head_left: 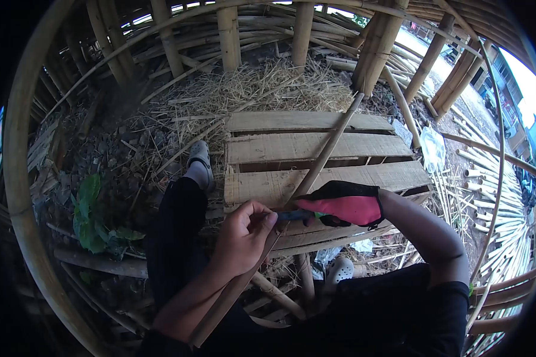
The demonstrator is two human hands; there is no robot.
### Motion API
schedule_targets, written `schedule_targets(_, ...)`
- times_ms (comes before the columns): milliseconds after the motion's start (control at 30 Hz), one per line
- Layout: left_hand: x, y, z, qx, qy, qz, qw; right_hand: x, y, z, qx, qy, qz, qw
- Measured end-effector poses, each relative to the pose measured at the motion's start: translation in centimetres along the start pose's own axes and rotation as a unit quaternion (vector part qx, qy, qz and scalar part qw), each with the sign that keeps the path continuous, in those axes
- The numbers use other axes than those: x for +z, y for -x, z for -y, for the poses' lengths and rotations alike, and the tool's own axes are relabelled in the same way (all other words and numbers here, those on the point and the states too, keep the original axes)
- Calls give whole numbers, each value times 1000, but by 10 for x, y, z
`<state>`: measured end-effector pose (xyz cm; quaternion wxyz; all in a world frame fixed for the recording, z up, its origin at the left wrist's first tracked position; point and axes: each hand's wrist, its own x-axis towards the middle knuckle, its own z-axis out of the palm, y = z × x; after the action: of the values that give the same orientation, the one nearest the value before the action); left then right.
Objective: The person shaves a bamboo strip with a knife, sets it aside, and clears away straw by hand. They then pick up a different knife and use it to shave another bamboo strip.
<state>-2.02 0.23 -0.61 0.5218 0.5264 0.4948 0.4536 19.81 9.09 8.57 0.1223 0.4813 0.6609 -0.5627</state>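
A slim bamboo pole slants from the far side of the wooden slat platform down toward my lap. Across it lies a short dark blade-like tool; its exact kind is hard to make out. My left hand, bare, is closed with thumb and fingers pinching the tool's left end. On the other side my right hand, in a pink and black glove, is wrapped round its right end, where a bit of green shows. The gloved fingertips are partly hidden. Below my left hand the pole continues along my forearm.
Dry straw and bamboo posts stand beyond the platform. A curved bamboo frame arches at left. Many cut bamboo poles lie at right. A plastic bag is beside the platform. My grey clogs are on the littered ground.
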Motion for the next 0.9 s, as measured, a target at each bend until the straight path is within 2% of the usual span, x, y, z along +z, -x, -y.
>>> schedule_targets(133, -1, 0, 1, 9, -4, -8, 1000, 5, 2, 7, 13, -11, -10, 1000)
schedule_targets(267, -1, 2, -8, -64, -13, 6, 998, 6, -1, 8, 10, -5, -18, 1000)
schedule_targets(333, 1, -1, 8, 30, -42, 0, 999, 9, -3, 9, 9, -4, -17, 1000)
schedule_targets(467, 1, -1, 7, 52, -40, 10, 998, 10, 1, 19, 0, 27, -19, 999)
schedule_targets(500, 2, 0, 6, 87, -62, -2, 994, 10, 3, 22, 8, 54, -16, 998)
schedule_targets(667, 3, -1, 12, 54, -45, 3, 997, 14, 2, 27, 20, 83, -20, 996)
schedule_targets(733, 6, -5, 13, 83, -51, -32, 995, 13, -1, 23, 21, 94, -19, 995)
schedule_targets(767, 4, -2, 7, 10, 14, -1, 1000, 12, -4, 14, -25, 106, -48, 993)
schedule_targets(833, 2, -1, 0, -12, 33, -5, 999, 6, -13, -6, -137, 126, -124, 975)
schedule_targets(867, 2, 0, -1, -36, 54, -2, 998, 3, -12, -8, -145, 131, -117, 974)
schedule_targets(900, 1, -2, 6, -42, 65, 0, 997, 2, -9, -5, -94, 95, -172, 976)
